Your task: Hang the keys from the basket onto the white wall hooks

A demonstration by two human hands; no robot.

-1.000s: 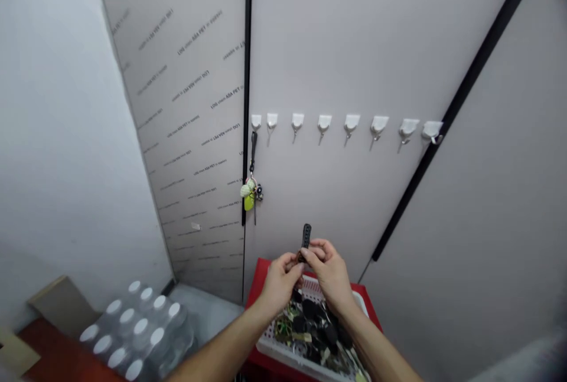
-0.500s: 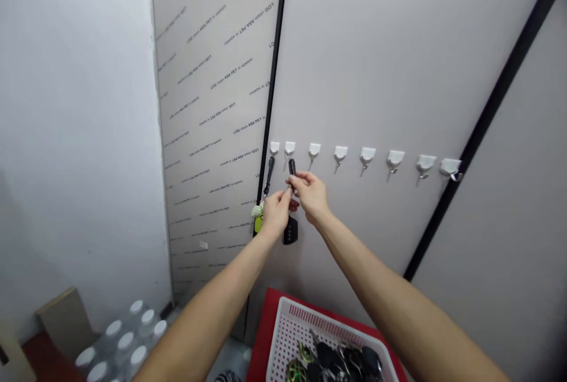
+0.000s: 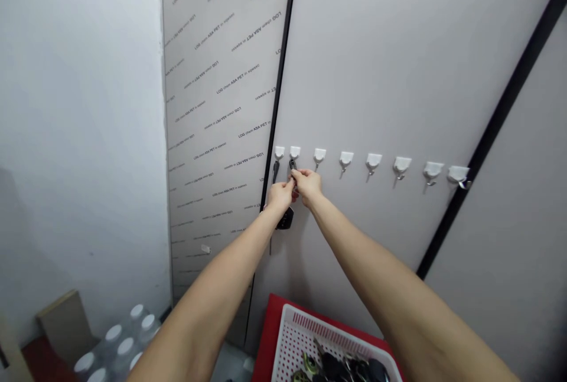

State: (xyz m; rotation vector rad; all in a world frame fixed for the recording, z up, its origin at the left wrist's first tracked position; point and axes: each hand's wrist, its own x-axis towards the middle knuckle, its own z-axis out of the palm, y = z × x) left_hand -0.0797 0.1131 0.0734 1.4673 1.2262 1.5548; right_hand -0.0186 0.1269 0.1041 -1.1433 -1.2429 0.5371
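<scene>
My right hand (image 3: pixel 309 185) pinches a keychain by its short dark strap (image 3: pixel 292 165), whose loop is just under the second white hook (image 3: pixel 295 152) from the left. Whether the loop touches the hook I cannot tell. Close beside it, my left hand (image 3: pixel 280 194) is closed on the same keychain lower down. A black key fob (image 3: pixel 286 218) dangles below my left hand, partly behind it. From the first hook (image 3: pixel 279 152) hangs another dark strap (image 3: pixel 276 170), its lower end mostly hidden by my left hand.
Several more white hooks (image 3: pixel 374 160) run rightward along the grey panel (image 3: pixel 390 63). Below, a white basket (image 3: pixel 287 335) with several keys and fobs (image 3: pixel 336 367) stands on a red surface (image 3: pixel 266 335). Bottles with white caps (image 3: pixel 114 333) stand at the lower left.
Both hands and the keychain have moved up closer to the second hook. The fob has swung left, and my left hand now covers the green items under the first strap.
</scene>
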